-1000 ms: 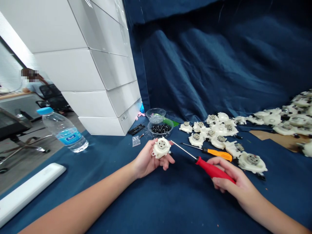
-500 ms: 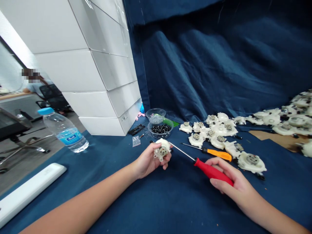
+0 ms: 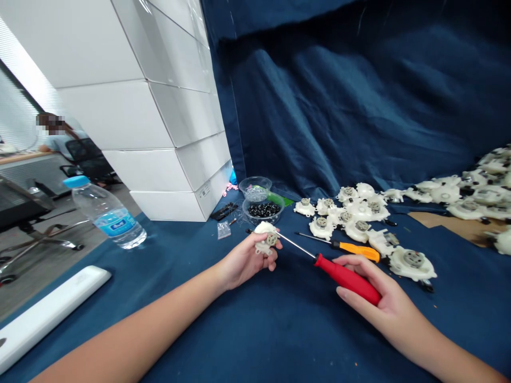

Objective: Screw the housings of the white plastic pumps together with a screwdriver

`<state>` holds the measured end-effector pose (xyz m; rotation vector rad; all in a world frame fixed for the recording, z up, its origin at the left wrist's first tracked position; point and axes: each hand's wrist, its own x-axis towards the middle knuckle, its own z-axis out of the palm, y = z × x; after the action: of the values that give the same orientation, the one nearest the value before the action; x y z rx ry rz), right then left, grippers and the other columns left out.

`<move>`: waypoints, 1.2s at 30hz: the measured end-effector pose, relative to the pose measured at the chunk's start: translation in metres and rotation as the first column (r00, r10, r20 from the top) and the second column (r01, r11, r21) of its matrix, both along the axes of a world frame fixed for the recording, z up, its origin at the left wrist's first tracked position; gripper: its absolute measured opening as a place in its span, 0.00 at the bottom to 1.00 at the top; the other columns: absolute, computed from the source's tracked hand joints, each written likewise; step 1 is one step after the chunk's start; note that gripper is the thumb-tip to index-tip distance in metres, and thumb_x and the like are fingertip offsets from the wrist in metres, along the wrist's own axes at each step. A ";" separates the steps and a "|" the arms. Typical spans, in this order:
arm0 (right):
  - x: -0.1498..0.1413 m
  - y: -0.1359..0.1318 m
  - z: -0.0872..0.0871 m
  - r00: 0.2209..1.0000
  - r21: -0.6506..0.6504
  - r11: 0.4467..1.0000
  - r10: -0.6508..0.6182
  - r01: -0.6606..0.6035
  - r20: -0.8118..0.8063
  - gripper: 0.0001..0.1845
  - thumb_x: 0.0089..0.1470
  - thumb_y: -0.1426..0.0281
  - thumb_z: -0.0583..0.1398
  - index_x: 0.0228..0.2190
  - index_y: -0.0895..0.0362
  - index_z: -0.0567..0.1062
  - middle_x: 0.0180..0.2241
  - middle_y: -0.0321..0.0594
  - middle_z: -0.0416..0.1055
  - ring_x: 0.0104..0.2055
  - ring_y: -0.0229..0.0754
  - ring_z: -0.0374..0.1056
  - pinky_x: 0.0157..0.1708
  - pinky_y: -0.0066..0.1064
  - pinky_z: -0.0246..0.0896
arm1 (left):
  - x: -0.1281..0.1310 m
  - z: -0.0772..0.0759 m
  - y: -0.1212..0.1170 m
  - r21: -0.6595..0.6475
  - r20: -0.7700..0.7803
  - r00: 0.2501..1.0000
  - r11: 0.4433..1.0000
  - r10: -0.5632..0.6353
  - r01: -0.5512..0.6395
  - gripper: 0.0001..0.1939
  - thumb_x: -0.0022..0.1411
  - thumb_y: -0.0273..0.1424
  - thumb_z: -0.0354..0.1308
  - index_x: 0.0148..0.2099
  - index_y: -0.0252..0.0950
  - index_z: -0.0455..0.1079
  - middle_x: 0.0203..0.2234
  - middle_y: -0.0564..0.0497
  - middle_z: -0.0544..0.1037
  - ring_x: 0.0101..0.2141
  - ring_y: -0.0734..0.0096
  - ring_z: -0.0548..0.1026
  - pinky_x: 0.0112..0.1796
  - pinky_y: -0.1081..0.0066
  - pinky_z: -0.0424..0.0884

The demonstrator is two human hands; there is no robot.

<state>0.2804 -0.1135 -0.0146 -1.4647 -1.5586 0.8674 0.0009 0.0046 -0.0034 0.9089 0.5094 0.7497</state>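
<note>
Pinched in the fingers of my left hand is a small white plastic housing with a round grey slotted part on its face. My right hand is wrapped round the red handle of a screwdriver. Its metal shaft slants up and left, and the tip is at the housing's right edge; I cannot tell whether it touches. Behind my right hand lies a second screwdriver with an orange handle. Several similar white housings lie to the right of it and behind it.
Two clear bowls stand beyond my left hand, one with black pieces, one with small metal parts. White boxes are stacked at the left, near a water bottle and a long white object. A person sits farther back.
The housing has turned in my left hand, so its round grey part now faces more to the right. My right hand and the red screwdriver have shifted slightly left.
</note>
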 end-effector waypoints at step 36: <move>0.012 0.013 -0.015 0.925 0.218 0.973 -0.010 -0.079 0.381 0.17 0.63 0.60 0.61 0.53 0.41 0.74 0.52 0.38 0.77 0.54 0.55 0.73 0.53 0.50 0.70 | 0.000 -0.004 -0.007 0.118 -0.134 0.989 0.989 -0.069 0.085 0.28 0.69 0.50 0.47 0.52 0.31 0.70 0.15 0.56 0.66 0.17 0.72 0.60 0.24 0.71 0.59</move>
<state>0.2922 -0.1006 -0.0300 -1.4978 -1.9029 0.4135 0.0006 -0.0022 -0.0079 1.0921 0.5434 0.6597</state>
